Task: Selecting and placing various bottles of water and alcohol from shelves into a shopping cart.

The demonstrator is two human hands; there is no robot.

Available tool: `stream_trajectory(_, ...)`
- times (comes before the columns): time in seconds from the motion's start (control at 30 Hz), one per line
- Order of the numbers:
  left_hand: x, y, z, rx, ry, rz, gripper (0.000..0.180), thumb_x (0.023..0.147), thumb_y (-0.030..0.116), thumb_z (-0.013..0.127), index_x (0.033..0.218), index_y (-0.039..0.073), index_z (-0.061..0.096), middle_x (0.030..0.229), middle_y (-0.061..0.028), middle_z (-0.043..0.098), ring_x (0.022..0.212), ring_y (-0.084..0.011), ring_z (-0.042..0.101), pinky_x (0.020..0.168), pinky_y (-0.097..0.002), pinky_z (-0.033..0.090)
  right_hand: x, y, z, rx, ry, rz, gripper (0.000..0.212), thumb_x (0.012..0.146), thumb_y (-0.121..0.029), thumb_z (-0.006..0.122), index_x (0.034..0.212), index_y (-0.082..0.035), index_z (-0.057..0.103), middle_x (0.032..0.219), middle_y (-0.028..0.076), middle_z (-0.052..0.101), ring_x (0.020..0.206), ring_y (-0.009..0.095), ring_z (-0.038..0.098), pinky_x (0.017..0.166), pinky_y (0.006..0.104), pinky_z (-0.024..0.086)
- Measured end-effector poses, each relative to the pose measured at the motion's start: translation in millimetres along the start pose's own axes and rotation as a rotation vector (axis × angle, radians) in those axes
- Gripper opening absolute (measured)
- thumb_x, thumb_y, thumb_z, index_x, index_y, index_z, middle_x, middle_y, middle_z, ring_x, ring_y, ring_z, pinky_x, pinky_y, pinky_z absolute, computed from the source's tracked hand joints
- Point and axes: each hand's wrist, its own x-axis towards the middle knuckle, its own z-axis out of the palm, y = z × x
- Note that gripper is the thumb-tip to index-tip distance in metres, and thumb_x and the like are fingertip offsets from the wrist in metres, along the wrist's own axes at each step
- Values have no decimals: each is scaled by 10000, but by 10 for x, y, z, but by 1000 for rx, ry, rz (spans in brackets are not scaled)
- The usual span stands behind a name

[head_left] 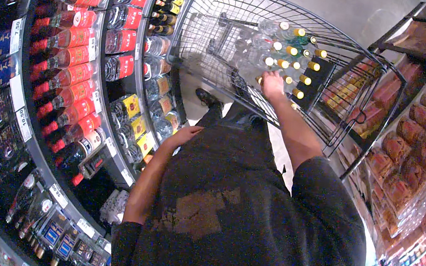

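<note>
My right hand (272, 84) reaches over the near side of a wire shopping cart (193, 42). Its fingers are closed round the top of a bottle (259, 79) with a yellow cap, whose body is mostly hidden. Several clear bottles with yellow or pale caps (295, 65) stand close together in the cart, beside that hand. Down at my left side, my left hand (185, 135) lies against my dark shirt. It holds nothing that I can see, and its fingers look stretched out.
Curved shelves on the left carry red-labelled bottles (78, 55), large clear bottles (159, 106) and yellow-labelled packs (138, 124). Behind the cart is grey floor (353, 8). A dark metal rack (410, 47) and stacked plastic-wrapped brown goods (414, 146) line the right side.
</note>
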Motion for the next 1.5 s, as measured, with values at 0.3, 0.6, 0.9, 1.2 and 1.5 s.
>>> stream_trajectory(0.3,151,62,-55,-67,-13,-12,353,933,305,513,1151,47,615,1075,-86,657,989,-173,592,882,-300,439,-618,444,93,266,337,23,671,683,18,579,1304,-165,405,1205,154,506,1075,342,513,925,436,427)
stream_trajectory(0.6,207,113,-154,-121,95,-108,389,904,375,513,1019,31,655,879,-53,671,850,-179,626,761,-320,475,-956,1027,661,227,83,135,400,750,-102,554,1149,-119,575,1116,158,556,1004,333,565,875,428,467)
stream_trajectory(0.9,-39,61,-166,307,88,-174,365,877,342,498,909,6,637,804,-167,651,771,-301,630,720,-393,481,-999,1082,779,610,58,452,594,732,-223,673,1246,-72,416,1140,239,586,1062,357,578,896,429,462)
stream_trajectory(1.2,133,-180,-130,343,-16,-150,357,894,343,520,987,21,643,930,-180,656,898,-323,629,784,-396,476,-821,1422,1313,571,-48,431,513,739,-243,644,1148,38,513,803,161,667,743,249,655,700,355,517)
stream_trajectory(1.5,256,-238,-98,198,-3,-21,372,905,325,515,1120,35,607,1079,-152,638,1012,-297,605,870,-364,462,-540,1691,1563,426,-344,-91,171,836,-121,528,800,28,604,655,96,628,544,163,601,475,302,468)
